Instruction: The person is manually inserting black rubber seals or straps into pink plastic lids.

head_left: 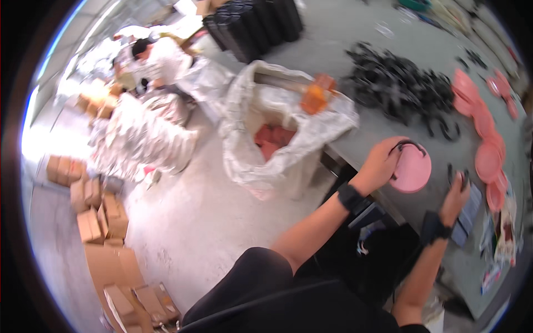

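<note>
My left hand (381,162) is closed on a round pink plastic disc (412,171) above the table's near edge. A black curved plastic piece (415,145) runs along the disc's upper rim, by the fingers. To its right, my right hand (456,200) pinches a small black piece (450,173), partly hidden by the fingers. Beyond the hands lies a heap of black curved plastic pieces (397,83). A row of pink round plastic parts (488,161) stretches along the table on the right, some overlapping. Each wrist wears a black band.
A large white woven sack (236,150) with pink pieces inside stands open left of the table, an orange object (315,100) at its rim. Black stacked items (252,28) stand behind it. Cardboard boxes (114,216) line the left floor. A person (166,61) sits among sacks.
</note>
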Demonstrator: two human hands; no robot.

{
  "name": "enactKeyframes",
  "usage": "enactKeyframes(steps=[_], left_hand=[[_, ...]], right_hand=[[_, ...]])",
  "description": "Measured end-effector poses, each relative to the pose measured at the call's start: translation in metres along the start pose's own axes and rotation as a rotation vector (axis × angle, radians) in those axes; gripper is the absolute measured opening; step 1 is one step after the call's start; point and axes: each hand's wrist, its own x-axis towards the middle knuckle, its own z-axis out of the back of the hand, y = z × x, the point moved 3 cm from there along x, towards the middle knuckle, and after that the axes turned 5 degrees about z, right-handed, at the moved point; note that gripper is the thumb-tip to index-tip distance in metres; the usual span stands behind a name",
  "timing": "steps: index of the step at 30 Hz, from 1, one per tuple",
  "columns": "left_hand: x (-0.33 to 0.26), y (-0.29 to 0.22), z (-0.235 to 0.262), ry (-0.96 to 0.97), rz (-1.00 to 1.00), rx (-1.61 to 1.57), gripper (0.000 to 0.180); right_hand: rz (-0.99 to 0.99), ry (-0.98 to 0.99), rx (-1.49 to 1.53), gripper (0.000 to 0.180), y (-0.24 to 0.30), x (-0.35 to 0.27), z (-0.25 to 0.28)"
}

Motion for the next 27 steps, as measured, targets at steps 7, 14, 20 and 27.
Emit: enactKeyframes(steps=[7,14,20,27], left_hand=[[-0.061,-0.001,0.216,-0.671,-0.066,-0.083,0.030],[-0.049,0.045,0.283,-0.917,0.160,0.819,0.043],[0.012,-0.024,0.163,-0.605,-0.380,0.971,0.035],[0.063,-0.065,-0.070,0.167,-0.600,0.568,0.038]], right_hand=[[0.092,0.138,-0.062,0.037,-0.010,0.002,0.005],[0.115,0.078,0.021,0.040,-0.011,0.000,0.008],[0.357,0.030,-0.057,0.042,0.004,-0.006,-0.009],[0.151,-0.303,0.256,0.044,0.023,-0.010,0.003]])
